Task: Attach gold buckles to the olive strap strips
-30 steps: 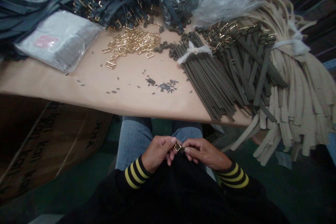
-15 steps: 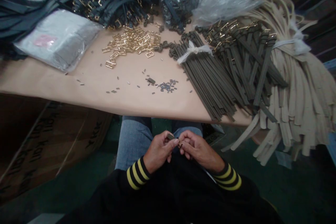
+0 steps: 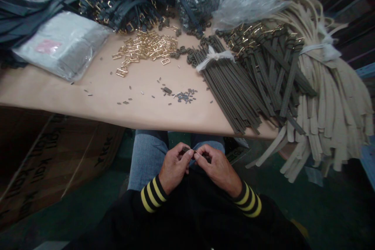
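Observation:
Over my lap, in front of the table edge, my left hand (image 3: 173, 167) pinches a short dark olive strap piece (image 3: 185, 149) between thumb and fingers. Touching it from the other side, my right hand (image 3: 217, 166) is closed on a small gold buckle (image 3: 196, 152), of which only a thin glint shows. The fingers hide most of both parts, so how they join cannot be made out. On the table beyond lie a heap of small dark metal clips (image 3: 185, 96) and a short olive strap piece (image 3: 166, 90).
Loose gold buckles (image 3: 146, 49) are heaped at mid table. To the right lie tied olive straps (image 3: 225, 86), olive straps with buckles (image 3: 272, 70) and beige straps (image 3: 328, 117). Dark straps (image 3: 129, 4) and a plastic-wrapped packet (image 3: 63, 45) sit left. A cardboard box (image 3: 58, 156) stands below.
My right hand has turned and its thumb and fingers have closed more over the gold buckle, which shows less now. Both hands have moved slightly up, closer together.

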A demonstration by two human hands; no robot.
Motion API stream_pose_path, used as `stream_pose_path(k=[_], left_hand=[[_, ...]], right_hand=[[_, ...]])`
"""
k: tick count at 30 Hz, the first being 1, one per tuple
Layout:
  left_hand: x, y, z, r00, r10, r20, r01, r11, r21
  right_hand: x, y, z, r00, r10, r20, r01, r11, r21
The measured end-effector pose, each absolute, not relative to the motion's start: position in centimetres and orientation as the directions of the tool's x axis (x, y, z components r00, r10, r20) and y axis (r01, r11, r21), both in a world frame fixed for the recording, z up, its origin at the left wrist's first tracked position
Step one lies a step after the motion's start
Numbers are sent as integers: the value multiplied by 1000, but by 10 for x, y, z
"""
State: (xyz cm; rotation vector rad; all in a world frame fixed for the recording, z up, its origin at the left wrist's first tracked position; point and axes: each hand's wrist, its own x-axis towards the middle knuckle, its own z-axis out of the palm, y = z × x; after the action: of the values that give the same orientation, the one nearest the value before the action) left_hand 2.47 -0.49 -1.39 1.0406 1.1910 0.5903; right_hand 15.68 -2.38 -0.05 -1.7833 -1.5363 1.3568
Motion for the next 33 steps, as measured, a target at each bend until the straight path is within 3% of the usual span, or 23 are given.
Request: stream_pose_path(k=[11,18,23,26,29,33], left_hand=[[23,-5,-17,315,746,-587,-154,651,744],[20,-4,-15,300,706,-642,-196,704,683],[15,-5,-16,308,684,-661,-97,714,693],[14,-6,-14,342,712,-613,65,633,771],[14,-7,-12,378,785,-491,241,429,871],[13,-9,-12,415,854,-313,343,172,923]], right_hand=[[164,-24,-8,-46,919,-391,491,-320,-810],[165,-27,-13,-28,910,-413,471,-352,-809],[163,-29,-15,-45,903,-427,465,-359,-809],[161,-29,-14,-46,901,-431,481,-358,-800],[160,-28,-11,-36,898,-438,484,-368,-794],[161,-28,-9,-22,899,-438,479,-375,-794]])
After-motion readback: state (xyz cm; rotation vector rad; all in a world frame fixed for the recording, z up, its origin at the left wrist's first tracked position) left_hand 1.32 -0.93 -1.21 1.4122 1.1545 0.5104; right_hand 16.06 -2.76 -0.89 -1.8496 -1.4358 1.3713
